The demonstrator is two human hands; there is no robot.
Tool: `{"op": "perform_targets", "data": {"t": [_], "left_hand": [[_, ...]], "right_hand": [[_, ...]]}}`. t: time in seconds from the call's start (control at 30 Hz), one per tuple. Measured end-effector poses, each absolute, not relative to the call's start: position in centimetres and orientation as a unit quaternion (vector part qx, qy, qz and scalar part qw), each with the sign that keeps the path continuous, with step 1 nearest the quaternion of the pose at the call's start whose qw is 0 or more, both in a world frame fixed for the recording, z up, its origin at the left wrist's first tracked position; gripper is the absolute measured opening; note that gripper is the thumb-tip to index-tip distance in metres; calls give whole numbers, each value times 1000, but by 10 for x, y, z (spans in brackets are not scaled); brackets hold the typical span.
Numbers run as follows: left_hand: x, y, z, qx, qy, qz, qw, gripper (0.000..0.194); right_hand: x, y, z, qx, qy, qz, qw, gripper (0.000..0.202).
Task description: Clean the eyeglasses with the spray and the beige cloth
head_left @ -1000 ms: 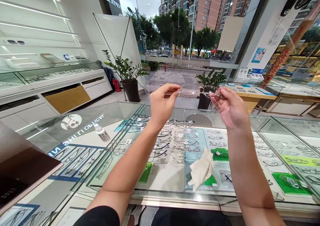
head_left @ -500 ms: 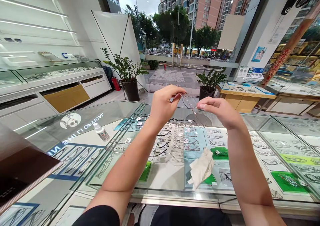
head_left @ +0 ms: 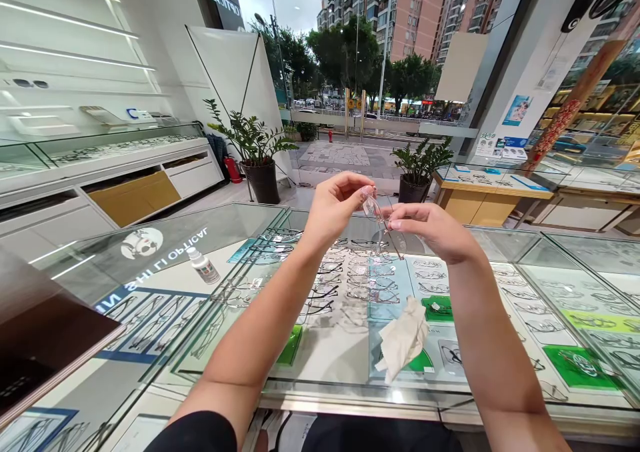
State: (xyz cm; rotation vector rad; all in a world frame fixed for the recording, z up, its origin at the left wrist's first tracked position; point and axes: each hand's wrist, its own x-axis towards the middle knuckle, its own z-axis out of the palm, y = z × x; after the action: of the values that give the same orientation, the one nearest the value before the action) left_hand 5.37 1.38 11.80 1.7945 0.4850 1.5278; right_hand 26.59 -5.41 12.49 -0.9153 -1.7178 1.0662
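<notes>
A pair of thin-framed eyeglasses (head_left: 371, 207) is held up in front of me, above the glass display counter (head_left: 345, 345). My left hand (head_left: 334, 207) pinches the frame at its upper left, thumb and fingers closed on it. My right hand (head_left: 429, 227) grips the glasses from the right, its thumb and fingers by a temple arm that slants downward. The lenses look clear and stand nearly edge-on to me. On the counter top below lies a crumpled cream cloth (head_left: 403, 337). A white spray bottle (head_left: 203, 266) stands on the glass at the left.
Inside the counter lie rows of eyeglasses (head_left: 373, 282) and green display cards (head_left: 580, 367). A dark brown panel (head_left: 45, 332) juts in at the left. Beyond the counter stand two potted plants (head_left: 261, 179), a red fire extinguisher (head_left: 232, 170) and glass doors.
The glasses have turned between my hands, from lenses facing me more broadly to nearly edge-on. My right hand has shifted slightly left, its fingers now nearer my left hand.
</notes>
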Motion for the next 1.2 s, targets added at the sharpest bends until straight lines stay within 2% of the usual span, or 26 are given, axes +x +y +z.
{"op": "perform_targets", "data": {"t": [0.1, 0.27, 0.33, 0.43, 0.5, 0.63, 0.73, 0.83, 1.0, 1.2], "left_hand": [[54, 20, 114, 679, 176, 562, 439, 30], [54, 27, 113, 662, 178, 540, 488, 30], [55, 25, 115, 625, 209, 587, 470, 26], [57, 11, 121, 605, 279, 655, 356, 22], [58, -3, 124, 664, 305, 605, 318, 26], [62, -18, 123, 746, 319, 464, 355, 33], [63, -13, 117, 738, 335, 462, 360, 36], [61, -4, 113, 743, 342, 452, 356, 34], [59, -3, 110, 744, 374, 454, 317, 25], [40, -20, 109, 763, 431, 408, 256, 15]], "right_hand": [[263, -54, 123, -357, -681, 456, 448, 18], [262, -50, 120, -370, -662, 439, 482, 17], [262, -47, 118, -380, -647, 420, 510, 17], [262, -43, 116, -410, -625, 378, 547, 17], [260, -43, 114, -426, -623, 334, 565, 17], [246, -47, 110, -461, -651, 155, 583, 13], [234, -52, 108, -483, -670, 31, 563, 12], [226, -56, 106, -499, -681, -23, 535, 12], [221, -63, 105, -516, -696, -34, 497, 19], [215, -78, 107, -476, -751, 52, 455, 22]]}}
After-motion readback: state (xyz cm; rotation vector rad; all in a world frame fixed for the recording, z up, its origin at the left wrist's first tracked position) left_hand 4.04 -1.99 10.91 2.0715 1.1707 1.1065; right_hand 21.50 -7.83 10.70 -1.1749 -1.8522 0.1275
